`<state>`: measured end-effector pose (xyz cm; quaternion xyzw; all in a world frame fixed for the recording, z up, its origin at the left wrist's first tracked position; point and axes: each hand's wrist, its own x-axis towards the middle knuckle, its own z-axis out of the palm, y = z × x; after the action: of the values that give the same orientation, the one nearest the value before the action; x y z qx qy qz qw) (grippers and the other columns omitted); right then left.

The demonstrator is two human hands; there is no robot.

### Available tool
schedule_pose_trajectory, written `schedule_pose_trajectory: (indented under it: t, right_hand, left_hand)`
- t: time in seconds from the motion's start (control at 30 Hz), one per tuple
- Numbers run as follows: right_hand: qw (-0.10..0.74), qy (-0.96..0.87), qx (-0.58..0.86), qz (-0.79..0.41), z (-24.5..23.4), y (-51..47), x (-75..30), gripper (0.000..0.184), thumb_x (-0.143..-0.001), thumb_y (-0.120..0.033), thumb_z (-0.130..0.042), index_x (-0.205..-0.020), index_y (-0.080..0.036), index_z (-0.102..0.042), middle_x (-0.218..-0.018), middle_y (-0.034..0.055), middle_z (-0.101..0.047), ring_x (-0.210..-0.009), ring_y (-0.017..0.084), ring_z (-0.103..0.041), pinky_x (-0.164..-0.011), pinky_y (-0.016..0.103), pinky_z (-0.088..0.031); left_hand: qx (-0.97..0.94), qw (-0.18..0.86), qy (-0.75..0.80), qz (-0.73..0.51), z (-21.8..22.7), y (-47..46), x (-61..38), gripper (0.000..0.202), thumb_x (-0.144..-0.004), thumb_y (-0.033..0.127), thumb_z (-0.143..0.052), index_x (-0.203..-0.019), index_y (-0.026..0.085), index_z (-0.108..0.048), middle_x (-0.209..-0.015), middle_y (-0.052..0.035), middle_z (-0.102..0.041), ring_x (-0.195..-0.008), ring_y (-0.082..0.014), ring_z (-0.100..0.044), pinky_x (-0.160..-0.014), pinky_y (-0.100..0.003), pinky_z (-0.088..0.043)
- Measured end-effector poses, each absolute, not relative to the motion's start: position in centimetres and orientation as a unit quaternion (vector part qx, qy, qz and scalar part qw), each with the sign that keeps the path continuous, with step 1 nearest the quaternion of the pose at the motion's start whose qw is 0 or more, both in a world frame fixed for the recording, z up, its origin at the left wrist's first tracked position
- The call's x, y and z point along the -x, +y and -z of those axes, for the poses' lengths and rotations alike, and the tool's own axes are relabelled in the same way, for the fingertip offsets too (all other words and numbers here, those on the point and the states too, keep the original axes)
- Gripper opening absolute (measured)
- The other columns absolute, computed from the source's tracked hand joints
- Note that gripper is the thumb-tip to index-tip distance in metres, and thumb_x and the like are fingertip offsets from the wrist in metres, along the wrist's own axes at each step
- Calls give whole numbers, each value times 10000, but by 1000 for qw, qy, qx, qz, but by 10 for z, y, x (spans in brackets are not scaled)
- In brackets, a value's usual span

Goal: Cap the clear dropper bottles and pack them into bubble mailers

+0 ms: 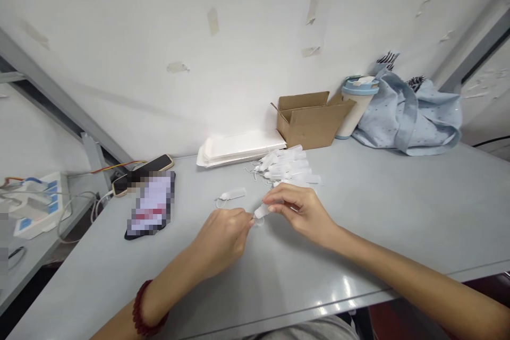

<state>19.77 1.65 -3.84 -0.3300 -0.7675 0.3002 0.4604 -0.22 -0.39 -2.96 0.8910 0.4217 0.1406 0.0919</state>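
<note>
A small translucent squeeze bottle [262,211] is held between my two hands above the grey table. My right hand [305,211] is closed around its body, thumb and fingers pinching it. At the bottle's narrow tip end, the fingers of my left hand [228,231] are pinched together, partly hiding the tip. A thin clear loop hangs just below the bottle's neck. One similar bottle [235,193] lies on the table beyond my left hand. Past my right hand lies a pile of several more such bottles [287,163], their thin tethers pointing left.
Behind the pile are a stack of white flat packets [239,147] and an open cardboard box [311,125]. A lidded cup [356,109] and a blue cloth bag [402,111] stand at right. Two phones [153,204] and a power strip [43,204] with cables are at left.
</note>
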Motion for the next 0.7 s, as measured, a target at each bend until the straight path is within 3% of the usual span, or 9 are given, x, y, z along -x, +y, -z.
schedule_pose_trajectory:
  t: [0.2, 0.33, 0.43, 0.7]
  right_hand:
    - [461, -776, 323, -284, 35, 17, -199, 134, -839, -161, -565, -849, -184, -697, -816, 56, -683, -743, 153, -627, -584, 252, -484]
    - [470, -751, 348, -307, 24, 22, -205, 113, -814, -177, -600, -851, -199, -704, -852, 46, -696, -770, 159, -638, -609, 258, -492]
    - [483, -716, 379, -332, 17, 24, -208, 103, -792, -190, -624, -846, -211, -710, -869, 40, -698, -817, 166, -639, -651, 266, -505]
    - [473, -700, 377, -379, 16, 22, -207, 103, -778, -207, -639, -840, -219, -720, -836, 34, -690, -781, 162, -632, -617, 265, -499]
  left_hand:
    - [-889, 89, 419, -162, 33, -3, 0, 301, -892, 151, -379, -666, 157, -579, -586, -13, -557, -503, -120, -465, -514, -235, -323]
    - [-859, 104, 441, -238, 27, 0, -1, 171, -868, 195, -489, -856, 148, -653, -602, 1, -609, -520, -121, -515, -541, -227, -379]
    - [-835, 116, 461, -276, 20, 1, -2, 188, -843, 234, -551, -962, 132, -656, -587, 15, -620, -494, -112, -511, -530, -222, -396]
    - [-816, 205, 462, -280, 12, -4, -3, 228, -884, 195, -451, -743, 152, -625, -600, 10, -603, -514, -98, -519, -462, -190, -356]
